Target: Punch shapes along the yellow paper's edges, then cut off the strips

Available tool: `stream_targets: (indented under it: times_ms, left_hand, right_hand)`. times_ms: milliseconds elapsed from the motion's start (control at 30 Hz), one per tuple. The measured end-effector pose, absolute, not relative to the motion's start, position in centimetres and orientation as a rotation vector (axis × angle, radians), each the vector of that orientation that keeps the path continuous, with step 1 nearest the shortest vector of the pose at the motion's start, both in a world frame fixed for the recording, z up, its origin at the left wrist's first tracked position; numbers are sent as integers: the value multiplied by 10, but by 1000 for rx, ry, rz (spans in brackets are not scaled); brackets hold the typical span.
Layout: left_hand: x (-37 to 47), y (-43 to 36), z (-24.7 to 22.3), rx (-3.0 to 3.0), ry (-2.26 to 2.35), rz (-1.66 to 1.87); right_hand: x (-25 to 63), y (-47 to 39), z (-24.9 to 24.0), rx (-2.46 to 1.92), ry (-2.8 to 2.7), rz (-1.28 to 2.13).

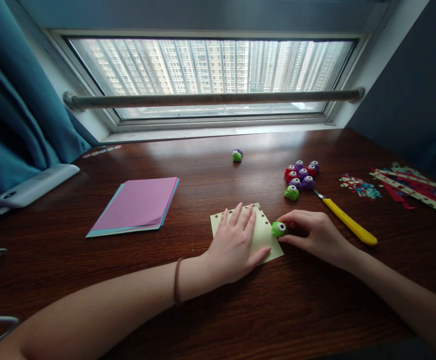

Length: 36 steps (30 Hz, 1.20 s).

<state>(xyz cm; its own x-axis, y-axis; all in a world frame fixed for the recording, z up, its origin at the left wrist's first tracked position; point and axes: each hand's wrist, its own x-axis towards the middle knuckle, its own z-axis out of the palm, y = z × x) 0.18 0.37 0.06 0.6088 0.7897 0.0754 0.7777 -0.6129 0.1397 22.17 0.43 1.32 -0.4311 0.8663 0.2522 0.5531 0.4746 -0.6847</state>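
Observation:
A pale yellow sheet of paper point(265, 237) lies tilted on the desk, with small star and other shapes punched along its top and right edges. My left hand point(236, 240) rests flat on it, fingers spread, covering much of its middle. At the sheet's right edge sits a green craft punch point(279, 229) with a star mark on its white button. My right hand point(311, 232) pinches this punch from the right, between thumb and fingers. Whether the paper's edge is inside the punch's slot I cannot tell.
Several red, purple and green punches point(302, 175) cluster behind my right hand, beside a yellow utility knife point(349, 221). Paper confetti point(360, 186) and cut strips point(409, 187) lie right. Coloured paper point(138, 200) is stacked left, near a white power bank point(37, 185). Two punches point(237, 155) stand further back.

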Motion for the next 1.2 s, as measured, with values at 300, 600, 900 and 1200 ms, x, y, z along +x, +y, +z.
stream_targets:
  times_ms: [300, 600, 900, 1200]
  left_hand:
    - [1, 3, -1, 2735, 1319, 230]
    - [0, 4, -1, 2738, 1302, 223]
    - [0, 4, -4, 2740, 1289, 254]
    - [0, 1, 5, 2849, 1184, 327]
  right_hand:
    - [220, 5, 12, -1108, -2160, 706]
    - [215, 4, 7, -1043, -2128, 671]
    - [215, 4, 4, -1043, -2136, 628]
    - [214, 4, 4, -1043, -2139, 607]
